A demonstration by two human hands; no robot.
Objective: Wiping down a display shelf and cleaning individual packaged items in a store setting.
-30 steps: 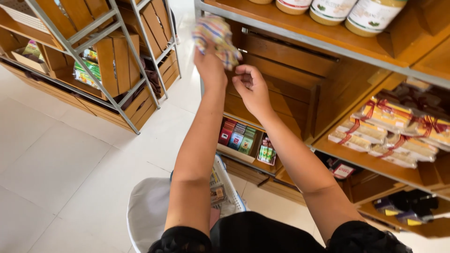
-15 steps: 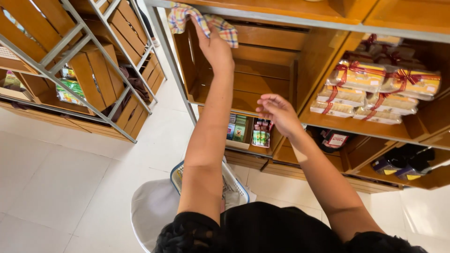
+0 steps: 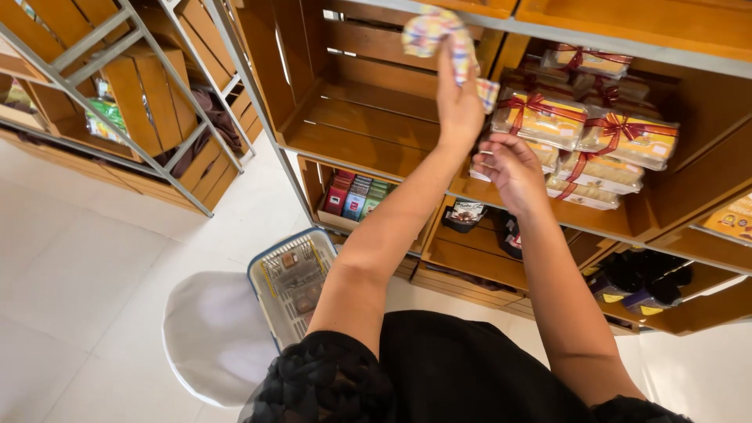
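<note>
Left hand (image 3: 458, 106) grips checkered cloth (image 3: 439, 31) in wooden crate (image 3: 352, 117) | right hand (image 3: 513, 168) half-curled, empty, touching ribboned packets (image 3: 548, 117).

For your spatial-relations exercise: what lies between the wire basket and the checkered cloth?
In the head view, the left hand and forearm span from wire basket to checkered cloth.

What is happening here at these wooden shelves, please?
A person stands at wooden crate shelves. The left hand is raised and grips a checkered cloth in front of the shelf's upper edge. The right hand is open, beside the stacked ribbon-tied packages in the next compartment. Below, a wire basket with small items sits on a white stool.
</note>
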